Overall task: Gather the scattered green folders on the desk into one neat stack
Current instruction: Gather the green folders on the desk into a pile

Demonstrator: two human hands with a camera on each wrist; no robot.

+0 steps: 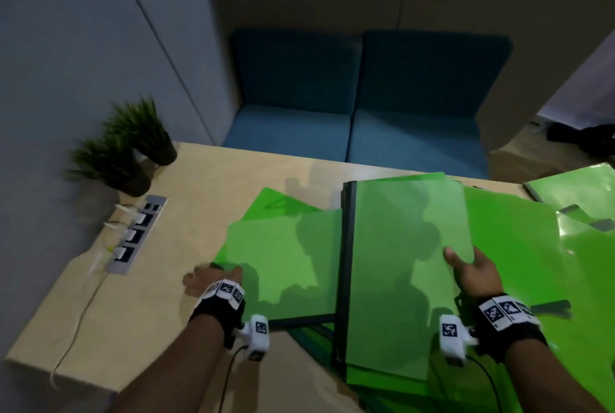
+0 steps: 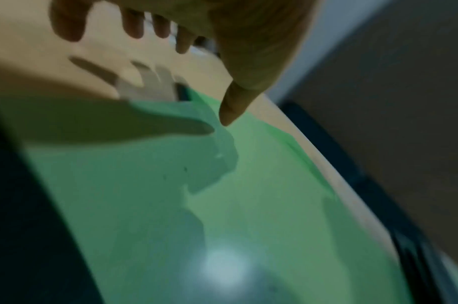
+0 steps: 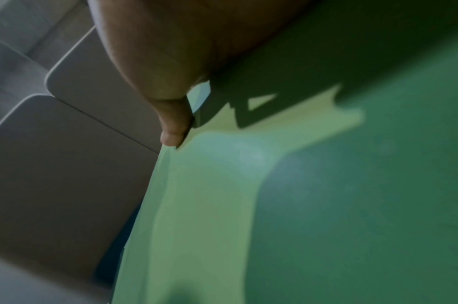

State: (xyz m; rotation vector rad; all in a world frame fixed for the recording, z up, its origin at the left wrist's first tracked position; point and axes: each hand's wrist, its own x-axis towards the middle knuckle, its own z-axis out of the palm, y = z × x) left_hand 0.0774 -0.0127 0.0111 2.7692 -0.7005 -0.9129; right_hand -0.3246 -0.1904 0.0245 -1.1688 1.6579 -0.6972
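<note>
Several green folders lie overlapping on the wooden desk (image 1: 186, 213). My right hand (image 1: 466, 266) pinches the right edge of a green folder with a dark spine (image 1: 399, 263), thumb (image 3: 173, 137) on top, and holds it slightly raised over the others. A second green folder (image 1: 283, 263) lies flat to its left. My left hand (image 1: 209, 278) hovers at that folder's left corner with fingers spread, its thumb (image 2: 230, 111) pointing down just above the folder (image 2: 248, 205). More green folders lie at the right (image 1: 519, 246) and far right (image 1: 572, 193), and darker ones underneath near the front (image 1: 312, 336).
Two potted plants (image 1: 126, 153) stand at the desk's back left corner. A grey socket strip (image 1: 136, 236) with white plugs and a cable is set into the left side. A blue sofa (image 1: 359, 106) stands beyond the far edge.
</note>
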